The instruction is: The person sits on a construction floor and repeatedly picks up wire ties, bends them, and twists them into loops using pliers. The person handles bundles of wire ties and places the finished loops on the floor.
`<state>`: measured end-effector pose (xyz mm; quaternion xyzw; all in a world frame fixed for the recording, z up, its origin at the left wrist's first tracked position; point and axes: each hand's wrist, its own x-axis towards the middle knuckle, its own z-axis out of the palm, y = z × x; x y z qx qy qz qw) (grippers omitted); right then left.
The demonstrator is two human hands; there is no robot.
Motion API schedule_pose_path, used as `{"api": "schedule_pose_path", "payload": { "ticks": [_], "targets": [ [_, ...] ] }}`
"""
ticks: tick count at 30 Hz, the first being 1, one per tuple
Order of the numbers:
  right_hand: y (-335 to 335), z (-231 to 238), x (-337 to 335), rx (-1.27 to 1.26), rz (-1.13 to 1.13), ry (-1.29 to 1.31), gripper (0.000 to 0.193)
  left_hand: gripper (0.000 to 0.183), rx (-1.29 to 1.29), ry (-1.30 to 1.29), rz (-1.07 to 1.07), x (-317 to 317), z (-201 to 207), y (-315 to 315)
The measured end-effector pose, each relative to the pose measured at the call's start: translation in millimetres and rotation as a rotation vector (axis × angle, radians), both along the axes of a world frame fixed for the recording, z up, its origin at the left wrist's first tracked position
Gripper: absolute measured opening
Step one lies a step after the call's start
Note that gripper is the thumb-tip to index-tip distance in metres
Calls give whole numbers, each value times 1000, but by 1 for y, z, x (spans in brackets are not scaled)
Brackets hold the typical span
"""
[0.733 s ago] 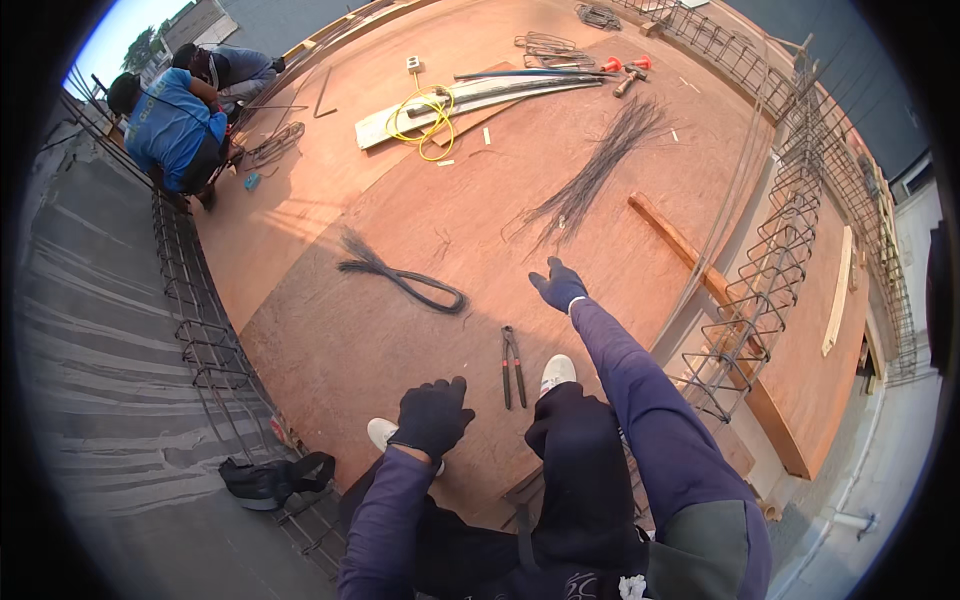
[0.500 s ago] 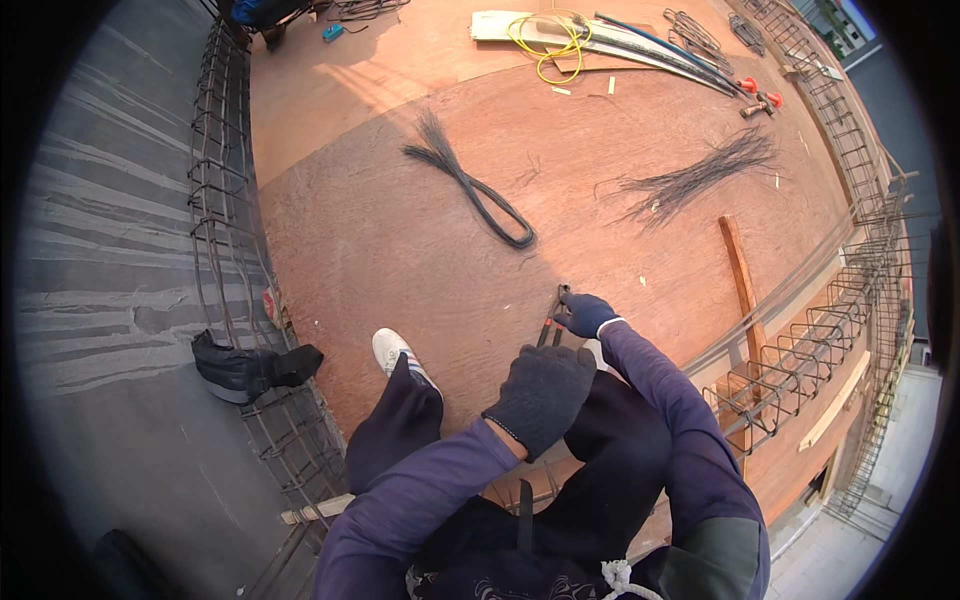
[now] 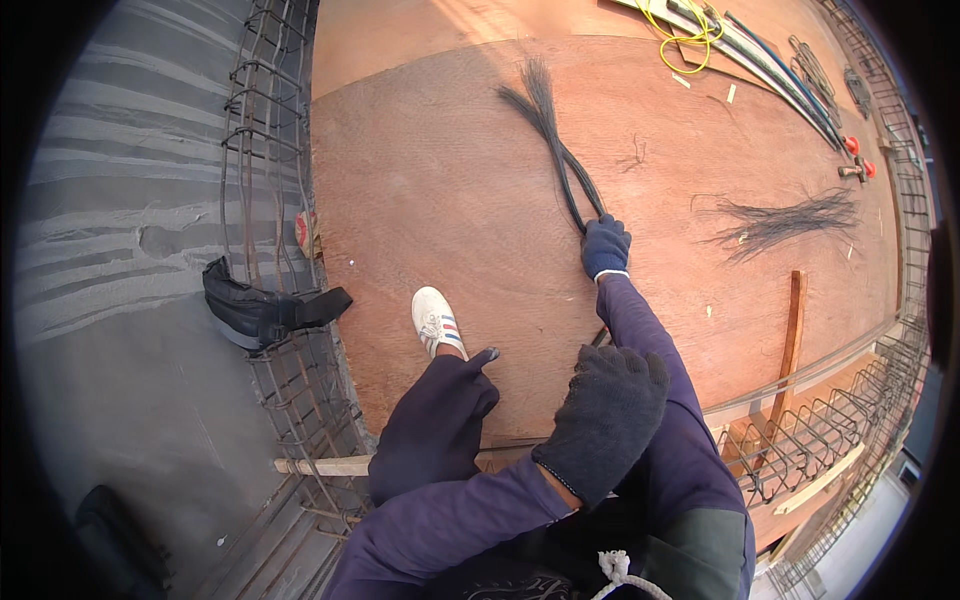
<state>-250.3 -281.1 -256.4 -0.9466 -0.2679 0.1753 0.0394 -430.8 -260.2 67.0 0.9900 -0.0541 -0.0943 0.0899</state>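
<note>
My right hand (image 3: pixel 606 246), in a dark blue glove, is closed round the looped end of a folded bundle of dark tie wire (image 3: pixel 560 155). The bundle lies on the reddish plywood deck (image 3: pixel 450 200), its frayed loose ends fanning out on the far side. Nearer to me, my left hand (image 3: pixel 612 420) in a dark grey glove is closed above my right forearm. A short part of the pincers (image 3: pixel 601 337) sticks out past its knuckles; the rest is hidden by the hand and sleeve.
Loose tie wires (image 3: pixel 790 222) lie to the right, near a wooden strip (image 3: pixel 792 335). Rebar cages (image 3: pixel 270 130) run along the left and right edges. A black waist bag (image 3: pixel 255 305) rests on the left cage. Boards, rods and a yellow cord (image 3: pixel 690 40) lie far right.
My right hand has left the pincers and taken hold of the wire bundle's loop. My left hand keeps the pincers, now closer to me. The view has shifted left.
</note>
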Motion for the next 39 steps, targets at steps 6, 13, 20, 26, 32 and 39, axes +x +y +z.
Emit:
{"api": "schedule_pose_path", "payload": {
  "ticks": [6,13,20,26,32,39],
  "targets": [
    [1,77,-3,311,-31,354,36,40,-73,-60,80,-11,18,29],
    [-23,298,-12,823,-100,651,42,59,-336,-291,402,-16,48,86],
    [-111,422,-130,1148,-232,802,32,109,-2003,-186,1283,-14,22,74],
    [-149,381,-220,1938,-334,1723,57,88,-2840,-94,423,-32,37,56],
    [-162,380,-226,1345,-529,994,63,51,-2783,-175,483,-30,41,104],
    [-159,371,-206,1275,-357,745,45,49,-2615,-197,623,-33,38,126]
  ]
}}
